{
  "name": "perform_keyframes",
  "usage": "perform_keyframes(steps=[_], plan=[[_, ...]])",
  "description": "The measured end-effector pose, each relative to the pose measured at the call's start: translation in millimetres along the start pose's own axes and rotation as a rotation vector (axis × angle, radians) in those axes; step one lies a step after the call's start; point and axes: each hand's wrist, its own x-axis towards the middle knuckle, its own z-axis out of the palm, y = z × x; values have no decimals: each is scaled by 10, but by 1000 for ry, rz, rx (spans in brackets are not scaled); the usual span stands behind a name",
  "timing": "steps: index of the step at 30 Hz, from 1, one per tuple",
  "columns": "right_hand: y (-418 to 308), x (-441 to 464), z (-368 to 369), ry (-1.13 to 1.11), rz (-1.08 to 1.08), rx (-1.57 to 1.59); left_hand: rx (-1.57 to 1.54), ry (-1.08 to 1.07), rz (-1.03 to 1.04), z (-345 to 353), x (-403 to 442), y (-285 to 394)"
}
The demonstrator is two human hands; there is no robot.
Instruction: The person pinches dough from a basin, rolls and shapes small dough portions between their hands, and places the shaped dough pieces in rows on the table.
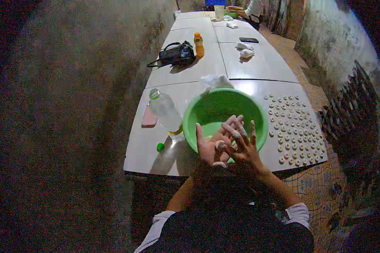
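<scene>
My left hand (210, 148) is over the near side of a green basin (261, 126), palm up with its fingers stretched out. Across it lies my right hand (247, 152), back upward, fingers spread and dusted white. The two hands touch. A whitish spot shows between them and another below; I cannot tell whether these are dough or floured fingertips. Inside the basin there is some pale material, mostly hidden by the hands. To the right, several rows of small ring-shaped dough pieces (297, 130) lie on the white table (185, 162).
Left of the basin stand an uncapped clear bottle (166, 114), its green cap (160, 146) and a pink phone (148, 117). Behind are a plastic bag (217, 81), a black bag (177, 55), an orange bottle (199, 45) and a dark phone (249, 40). Another person (253, 10) works at the far end.
</scene>
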Motion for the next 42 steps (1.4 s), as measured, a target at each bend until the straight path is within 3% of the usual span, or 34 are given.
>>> perform_keyframes(steps=[5, 14, 17, 20, 25, 28, 32, 35, 36, 37, 42], plan=[[0, -5, 73, 57, -4, 214, -56, 32, -11, 33, -12, -29], [-35, 8, 36, 106, 18, 25, -27, -43, -19, -79, 3, -20], [3, -38, 65, 8, -33, -195, -4, 4, 0, 21, -9, -21], [-65, -28, 51, 54, 17, 226, -136, -14, -13, 28, -14, -48], [22, -71, 131, 89, -20, 78, -83, -35, -26, -14, -22, -26], [56, -103, 146, -16, 65, -26, 12, 4, -37, -83, 3, -35], [-19, -35, 50, 108, 22, 20, -26, -85, -24, -49, -10, 30], [0, -34, 29, 2, 72, 71, 1, -26, -36, -2, -17, -2], [20, -12, 127, 156, 58, 64, -3, -3, -26, 2, -14, -2], [37, 3, 125, 157, 60, 63, -3, -4, -28, -4, -9, -4], [20, 140, -123, 103, 265, 343, 26, 58, -44, -59, -53, -8]])
